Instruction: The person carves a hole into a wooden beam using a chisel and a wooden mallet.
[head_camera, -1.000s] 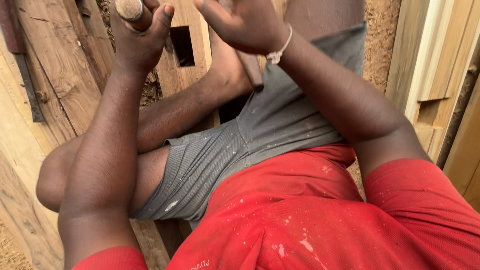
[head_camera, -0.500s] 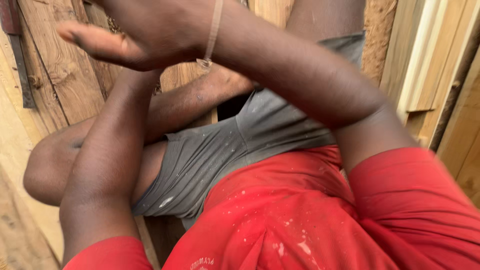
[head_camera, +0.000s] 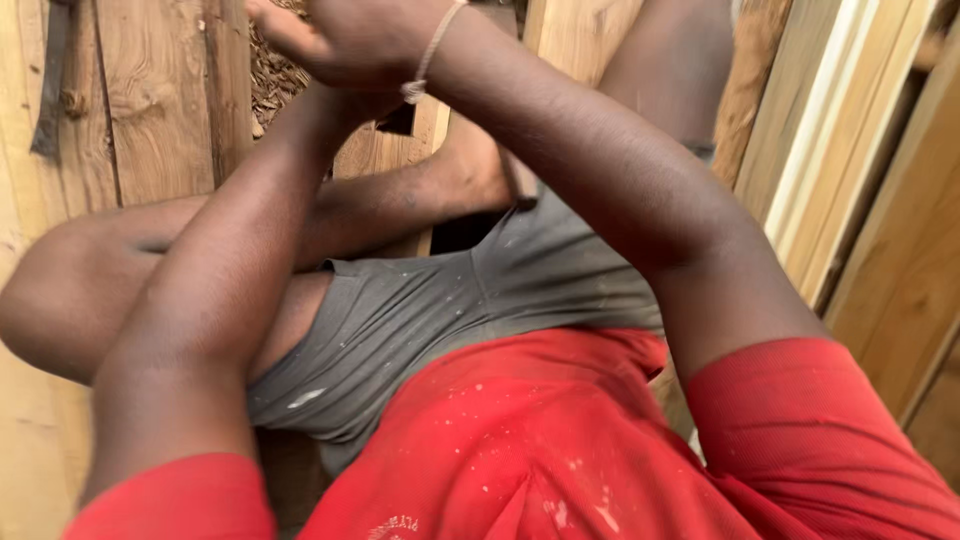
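Both hands meet at top: right hand (head_camera: 350, 40) crosses over left; grip cannot be told.

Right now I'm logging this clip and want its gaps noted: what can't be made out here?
- Left hand: head view, hidden behind the right hand, so its grip cannot be told.
- Right hand's fingers: cut off by the top edge; whether they hold anything is unclear.
- Dark slot in the plank: mostly covered by the wrists.
- Metal strip, far left: blurred, kind unclear.
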